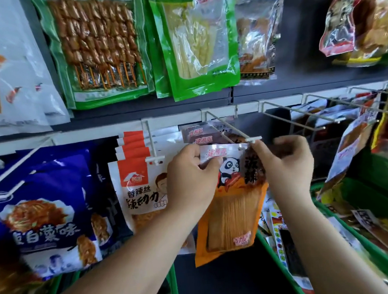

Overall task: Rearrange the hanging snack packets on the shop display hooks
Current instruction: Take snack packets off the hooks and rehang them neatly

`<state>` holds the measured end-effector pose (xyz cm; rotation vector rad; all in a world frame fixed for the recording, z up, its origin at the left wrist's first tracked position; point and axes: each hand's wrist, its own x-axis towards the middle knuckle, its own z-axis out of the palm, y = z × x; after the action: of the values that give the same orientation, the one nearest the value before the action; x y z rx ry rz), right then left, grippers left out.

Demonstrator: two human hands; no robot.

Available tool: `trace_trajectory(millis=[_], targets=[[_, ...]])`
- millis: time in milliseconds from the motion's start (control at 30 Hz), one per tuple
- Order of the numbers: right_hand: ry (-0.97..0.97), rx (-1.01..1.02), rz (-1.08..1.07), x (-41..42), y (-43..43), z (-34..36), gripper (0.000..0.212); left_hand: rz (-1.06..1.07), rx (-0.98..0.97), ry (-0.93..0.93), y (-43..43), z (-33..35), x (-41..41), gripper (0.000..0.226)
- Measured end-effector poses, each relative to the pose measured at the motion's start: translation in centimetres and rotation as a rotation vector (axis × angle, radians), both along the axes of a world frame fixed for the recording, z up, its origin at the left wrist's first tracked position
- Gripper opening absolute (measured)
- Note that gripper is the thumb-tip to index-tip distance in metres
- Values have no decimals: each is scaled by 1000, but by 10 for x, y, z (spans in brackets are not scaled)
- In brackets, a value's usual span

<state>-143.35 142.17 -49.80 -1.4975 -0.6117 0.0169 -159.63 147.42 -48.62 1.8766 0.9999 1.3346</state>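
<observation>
An orange snack packet with a panda picture point(232, 203) hangs in front of me, its clear top strip just under the white tip of a wire display hook point(253, 139). My left hand point(190, 177) pinches the packet's top left corner. At the top right corner, right by the hook tip, my right hand point(286, 161) pinches the packet. Two or three packets of the same brand point(197, 132) hang further back on that hook.
To the left hang white-and-orange packets point(138, 180) on another hook point(155, 160) and blue packets point(41, 212). Bare wire hooks point(301, 114) stick out to the right. Green bins point(367, 245) with loose packets stand below. Bigger bags point(98, 45) hang on the row above.
</observation>
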Motion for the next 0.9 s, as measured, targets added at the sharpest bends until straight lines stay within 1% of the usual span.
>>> trace_trajectory(millis=[33, 67, 100, 133, 233, 267, 300, 367, 433, 500, 567, 667, 733, 800, 900], targets=[[-75, -57, -123, -2, -6, -6, 43, -7, -3, 6, -1, 0, -1, 16], [-155, -108, -207, -6, -12, -13, 45, -10, -8, 16, -1, -1, -4, 15], [-246, -143, -232, -9, -18, -22, 43, -14, -10, 30, -1, -4, -7, 14], [-334, -168, -190, -14, -20, -31, 39, -12, -11, 40, -1, -7, -11, 12], [-499, -145, 159, -29, -13, -53, 20, -5, -30, 52, -4, -20, -31, 12], [-542, -153, 230, -33, -9, -57, 23, 11, -21, 69, -4, -25, -38, 11], [-579, -191, 274, -37, -4, -61, 35, 37, -3, 89, -4, -29, -46, 8], [-582, -304, 306, -44, 4, -68, 56, 81, 22, 109, -4, -37, -67, 5], [-539, -364, 327, -48, 8, -73, 65, 101, 34, 142, -5, -43, -85, 7], [-508, -376, 348, -49, 12, -77, 64, 92, 37, 193, -7, -52, -97, 13], [-496, -391, 333, -49, 16, -79, 60, 67, 31, 267, -7, -62, -103, 26], [-437, -384, 348, -49, 20, -79, 56, 42, 110, 375, -2, -71, -106, 40], [-414, -392, 389, -47, 22, -77, 56, 54, 128, 372, 4, -73, -108, 45], [-458, -434, 386, -44, 26, -75, 56, 51, 125, 388, 11, -75, -109, 51], [-433, -461, 439, -45, 29, -69, 55, -52, 57, 360, 11, -77, -109, 59]])
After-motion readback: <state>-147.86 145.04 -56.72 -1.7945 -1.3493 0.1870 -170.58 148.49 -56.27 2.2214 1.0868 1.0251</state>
